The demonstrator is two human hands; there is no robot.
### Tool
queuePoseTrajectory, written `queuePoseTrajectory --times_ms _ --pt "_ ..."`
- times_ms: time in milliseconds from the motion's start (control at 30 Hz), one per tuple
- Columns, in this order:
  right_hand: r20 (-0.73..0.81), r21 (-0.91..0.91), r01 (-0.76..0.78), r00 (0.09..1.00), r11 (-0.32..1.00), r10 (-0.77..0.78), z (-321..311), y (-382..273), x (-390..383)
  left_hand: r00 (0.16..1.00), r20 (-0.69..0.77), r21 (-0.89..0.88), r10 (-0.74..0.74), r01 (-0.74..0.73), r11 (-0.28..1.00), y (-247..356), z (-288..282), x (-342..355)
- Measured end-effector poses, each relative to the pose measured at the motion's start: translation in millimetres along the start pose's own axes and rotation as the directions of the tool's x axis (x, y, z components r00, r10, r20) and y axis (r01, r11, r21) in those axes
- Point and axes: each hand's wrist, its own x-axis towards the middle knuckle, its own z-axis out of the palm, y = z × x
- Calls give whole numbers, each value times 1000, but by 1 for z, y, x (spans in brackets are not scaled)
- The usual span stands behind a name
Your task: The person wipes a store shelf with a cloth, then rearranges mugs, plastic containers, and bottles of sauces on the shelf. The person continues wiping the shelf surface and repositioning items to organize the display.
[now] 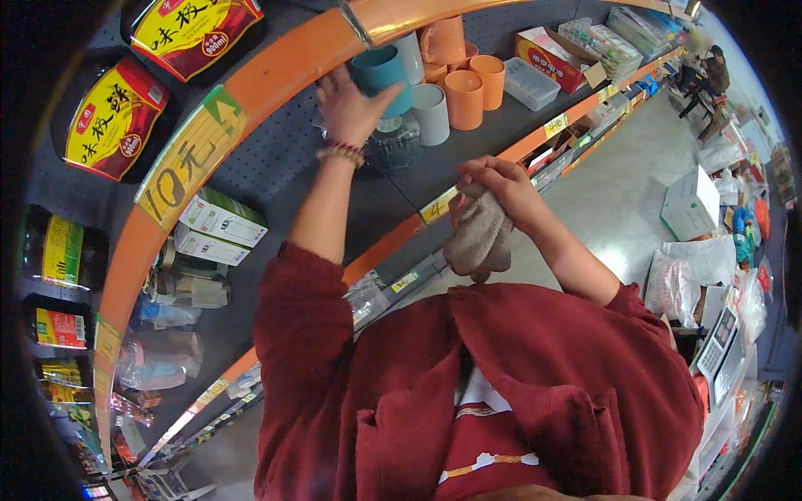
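Note:
My left hand (pixel 349 113) reaches onto the shelf, a beaded bracelet on its wrist. Its fingers are spread beside a teal cup (pixel 380 68), the thumb lying across the cup's near side; whether it bears any weight I cannot tell. Just below sit clear glass cups (pixel 394 144). A pale grey cup (pixel 430 115) and several orange cups (pixel 464 100) stand to the right. In front of my chest, my right hand (pixel 507 185) is closed on a grey-brown cloth (pixel 479 234), which hangs bunched from the fingers.
An orange shelf edge (pixel 267 79) curves close by on the left, with dark sauce bottles (pixel 117 117) above it. White-green boxes (pixel 221 225) lie lower left. A plastic container (pixel 531 83) and a red box (pixel 551 58) stand beyond the cups. A white carton (pixel 692 203) is across the aisle.

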Motion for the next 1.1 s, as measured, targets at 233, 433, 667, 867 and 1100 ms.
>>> queuePoseTrajectory --times_ms 233,433,667,867,1100 --pt "-126 -97 23 991 995 -35 -28 1 -14 999 43 -57 -14 17 998 3 21 23" --pt "-182 39 -18 983 999 25 -38 -4 -25 998 38 -24 -45 46 999 -40 8 32" --pt "-164 -4 11 986 1000 -11 -48 -3 -21 1000 12 10 -14 14 1000 -29 21 31" --pt "-145 29 -21 989 999 24 -54 2 -18 997 56 21 -46 45 999 -26 22 34" --pt "-173 24 -52 983 998 55 -59 8 -14 999 32 86 -38 35 996 -26 25 30"
